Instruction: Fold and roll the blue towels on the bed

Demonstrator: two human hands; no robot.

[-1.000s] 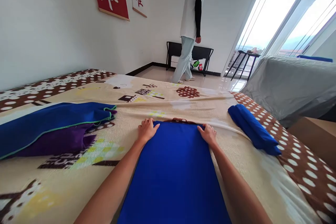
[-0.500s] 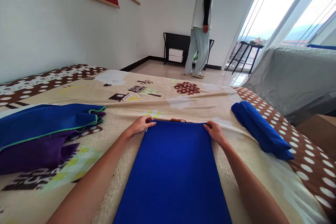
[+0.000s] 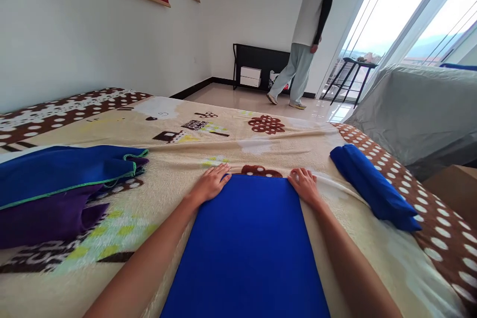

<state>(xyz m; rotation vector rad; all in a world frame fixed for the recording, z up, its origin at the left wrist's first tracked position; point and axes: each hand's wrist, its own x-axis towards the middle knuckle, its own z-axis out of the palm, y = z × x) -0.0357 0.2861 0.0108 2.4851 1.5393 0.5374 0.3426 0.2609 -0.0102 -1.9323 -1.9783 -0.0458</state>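
Observation:
A bright blue cloth [image 3: 248, 243] lies flat in a long strip on the patterned beige blanket [image 3: 231, 141] in front of me. My left hand [image 3: 210, 184] rests open, fingers flat, on the cloth's far left corner. My right hand [image 3: 304, 185] lies open on the far right corner, fingers spread over the edge. Neither hand grips the fabric.
A folded blue cloth [image 3: 374, 188] sits on the right. A blue and purple pile [image 3: 63, 184] lies on the left. Another person [image 3: 311, 35] walks across the floor beyond the bed, near a black rack [image 3: 257, 67]. A grey covered couch [image 3: 417, 109] stands right.
My hands went from pinching the far corners to lying flat on them, and the cloth's far edge slid slightly toward me. The person behind stepped to the right.

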